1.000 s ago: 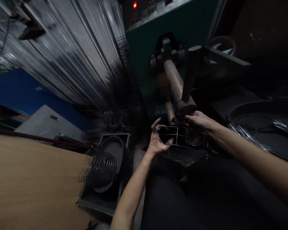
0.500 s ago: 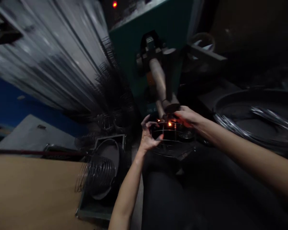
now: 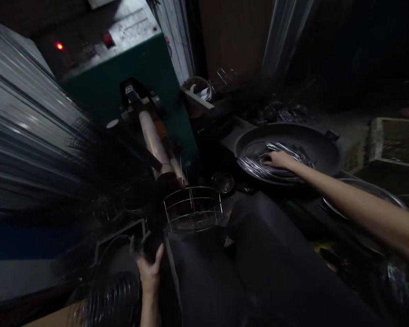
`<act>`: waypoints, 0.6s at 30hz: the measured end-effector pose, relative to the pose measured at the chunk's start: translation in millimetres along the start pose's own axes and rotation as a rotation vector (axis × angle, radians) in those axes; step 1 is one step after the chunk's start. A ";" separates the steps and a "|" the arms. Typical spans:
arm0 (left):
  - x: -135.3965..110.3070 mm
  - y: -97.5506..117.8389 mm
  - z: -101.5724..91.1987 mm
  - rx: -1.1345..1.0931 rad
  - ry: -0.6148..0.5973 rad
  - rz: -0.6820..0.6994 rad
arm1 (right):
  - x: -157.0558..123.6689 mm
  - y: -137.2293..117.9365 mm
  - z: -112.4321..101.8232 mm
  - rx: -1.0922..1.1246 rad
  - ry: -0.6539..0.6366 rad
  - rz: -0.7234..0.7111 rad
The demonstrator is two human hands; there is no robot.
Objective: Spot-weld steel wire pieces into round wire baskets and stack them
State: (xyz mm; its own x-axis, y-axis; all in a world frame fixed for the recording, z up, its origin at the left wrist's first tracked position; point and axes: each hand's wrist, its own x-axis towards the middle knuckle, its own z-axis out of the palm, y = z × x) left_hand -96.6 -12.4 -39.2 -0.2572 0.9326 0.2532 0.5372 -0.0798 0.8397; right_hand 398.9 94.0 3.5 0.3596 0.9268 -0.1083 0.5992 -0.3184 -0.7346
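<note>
My right hand [image 3: 277, 160] is over the wide dark pan [image 3: 322, 145], fingers curled down into a bundle of shiny curved metal wires [image 3: 259, 169]. Its fingertips are partly hidden among them. My left hand [image 3: 148, 265] is at lower left, blurred, thumb and fingers apart, with nothing in it. Between the hands, a round wire frame [image 3: 192, 198] with thin hoops and upright wires sits under the tip of a welding machine's arm [image 3: 155, 141]. Neither hand touches this frame.
The green machine body [image 3: 129, 72] with a lit red lamp [image 3: 59, 46] stands behind. At lower left are a crate [image 3: 102, 243] and stacked wire rings [image 3: 117, 295]. A small round dish [image 3: 222, 182] lies right of the frame. A wooden box [image 3: 378, 141] is at far right.
The view has swung right. Both hands have let go of the wire frame; the right has moved to the wires in the pan, the left down and left. The sparks at the welding tip are gone.
</note>
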 end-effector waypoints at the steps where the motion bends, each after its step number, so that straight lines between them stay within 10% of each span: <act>1: -14.5 -10.1 -1.5 -0.014 0.023 -0.088 | 3.7 22.5 -4.3 -0.023 -0.029 0.043; 9: -61.1 4.0 17.2 -0.091 -0.041 -0.126 | 7.2 70.3 -6.9 0.082 -0.074 0.163; 14: -63.8 69.2 39.7 -0.053 -0.397 0.038 | -5.8 34.1 -37.3 0.345 0.141 0.230; 18: -55.9 146.2 102.5 -0.228 -0.697 0.255 | -30.9 -23.5 -64.2 0.636 0.201 0.244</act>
State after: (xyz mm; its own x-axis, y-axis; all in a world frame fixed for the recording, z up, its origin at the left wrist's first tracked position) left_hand 78.6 -40.1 20.1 0.4573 0.8757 0.1547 0.3140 -0.3218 0.8932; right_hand 419.7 60.1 67.1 0.5919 0.7699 -0.2387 -0.0266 -0.2773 -0.9604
